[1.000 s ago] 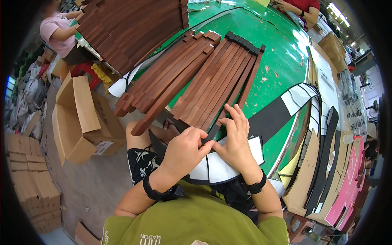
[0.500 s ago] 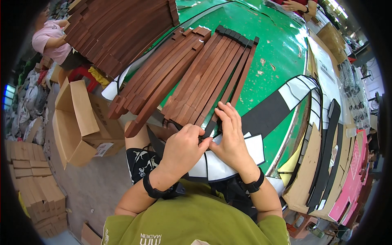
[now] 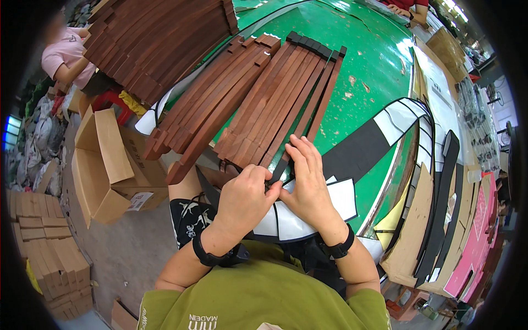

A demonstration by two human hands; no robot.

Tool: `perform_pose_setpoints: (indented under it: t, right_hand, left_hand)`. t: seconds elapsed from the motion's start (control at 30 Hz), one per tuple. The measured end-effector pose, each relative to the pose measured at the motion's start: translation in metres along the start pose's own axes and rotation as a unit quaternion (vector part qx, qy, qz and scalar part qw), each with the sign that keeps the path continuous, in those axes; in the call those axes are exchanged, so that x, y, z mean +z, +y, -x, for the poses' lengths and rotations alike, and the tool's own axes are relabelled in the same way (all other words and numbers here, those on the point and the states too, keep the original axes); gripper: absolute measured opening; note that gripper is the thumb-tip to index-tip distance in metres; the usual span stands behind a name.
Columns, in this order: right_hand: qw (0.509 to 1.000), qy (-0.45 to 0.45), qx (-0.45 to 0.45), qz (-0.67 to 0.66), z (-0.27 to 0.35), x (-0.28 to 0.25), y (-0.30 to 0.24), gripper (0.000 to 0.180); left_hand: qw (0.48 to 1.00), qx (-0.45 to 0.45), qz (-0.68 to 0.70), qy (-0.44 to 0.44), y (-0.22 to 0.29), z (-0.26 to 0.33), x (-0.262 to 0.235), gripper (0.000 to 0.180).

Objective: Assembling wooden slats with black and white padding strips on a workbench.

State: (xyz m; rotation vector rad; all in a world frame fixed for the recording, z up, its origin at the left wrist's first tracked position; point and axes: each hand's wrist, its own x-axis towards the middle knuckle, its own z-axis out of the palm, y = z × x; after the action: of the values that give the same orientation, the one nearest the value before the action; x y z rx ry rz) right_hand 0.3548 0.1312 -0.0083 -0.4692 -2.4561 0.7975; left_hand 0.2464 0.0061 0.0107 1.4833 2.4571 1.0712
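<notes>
My left hand [image 3: 245,193] is closed in a pinch on a narrow black strip [image 3: 279,171] at the near end of a brown wooden slat. My right hand [image 3: 309,186] curls around the same end from the right, its thumb meeting the left hand's fingertips. What the thumbs press is partly hidden. Several brown wooden slats [image 3: 273,104] lie side by side just beyond my hands, with black strips [image 3: 312,45] wrapped on their far ends. Below my right hand lies a white-backed sheet [image 3: 344,200] with black edges.
More wooden slats [image 3: 212,99] lie to the left, with a large stack [image 3: 165,47] behind. A black foam sheet [image 3: 360,152] rests on the green table [image 3: 379,77]. An open carton [image 3: 102,159] stands at left; cardboard [image 3: 410,231] at right. Two other people sit beyond.
My hands have barely moved and keep their grip on the black strip. The slats have shifted slightly left. The person at far right has moved their hands.
</notes>
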Motion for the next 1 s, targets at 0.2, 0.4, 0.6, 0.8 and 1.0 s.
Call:
perform_pose_setpoints:
  t: [0.2, 0.4, 0.6, 0.8, 1.0]
  right_hand:
    - [0.999, -0.015, -0.023, 0.046, -0.0015, -0.0019, -0.0042, 0.084]
    - [0.995, -0.033, -0.033, 0.089, -0.0023, -0.0043, -0.0024, 0.082]
    - [0.995, -0.028, -0.032, 0.086, -0.0019, -0.0032, -0.0035, 0.081]
    - [0.996, -0.021, -0.040, 0.083, -0.0027, -0.0036, -0.0037, 0.078]
    - [0.995, -0.007, -0.043, 0.087, 0.0000, 0.0030, 0.0002, 0.079]
  left_hand:
    - [1.000, 0.008, -0.015, 0.007, 0.0005, 0.0003, 0.0014, 0.025]
    - [0.999, 0.012, -0.035, 0.007, 0.0033, 0.0042, 0.0009, 0.026]
    - [0.999, 0.008, -0.044, 0.003, 0.0057, 0.0060, 0.0008, 0.026]
    - [0.998, 0.015, -0.068, -0.004, 0.0078, 0.0060, 0.0045, 0.024]
    - [0.998, 0.022, -0.052, -0.001, 0.0032, 0.0076, 0.0056, 0.026]
